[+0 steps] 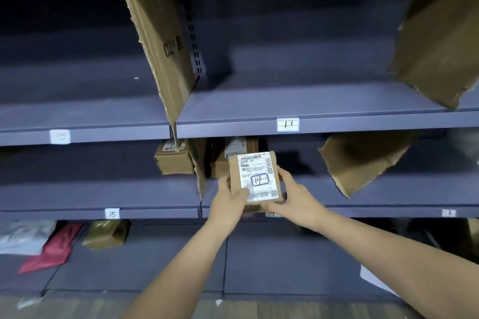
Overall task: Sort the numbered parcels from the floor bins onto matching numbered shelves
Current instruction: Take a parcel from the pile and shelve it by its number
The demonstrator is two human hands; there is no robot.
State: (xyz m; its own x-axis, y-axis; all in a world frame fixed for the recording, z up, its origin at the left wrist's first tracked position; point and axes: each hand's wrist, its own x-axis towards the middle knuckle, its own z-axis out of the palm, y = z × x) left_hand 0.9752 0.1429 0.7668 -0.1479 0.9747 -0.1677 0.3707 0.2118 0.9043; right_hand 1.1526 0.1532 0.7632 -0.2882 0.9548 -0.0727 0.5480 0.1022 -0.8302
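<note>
From the head camera I see a small brown cardboard parcel (255, 177) with a white label marked 14, long axis upright, label facing me. My left hand (228, 202) and right hand (290, 198) grip its sides before the middle shelf (388, 208).

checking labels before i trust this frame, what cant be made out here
All in the head view:
- Shelf tag under the held parcel marked 14: mostly hidden by the right hand and the parcel.
- Tag at far left on the upper shelf: washed out and blurred.
- Tag at far right: blurred.
- Labels on the two boxes behind the parcel: too small and dim.
- Left hand: fingers behind the parcel are hidden.
</note>
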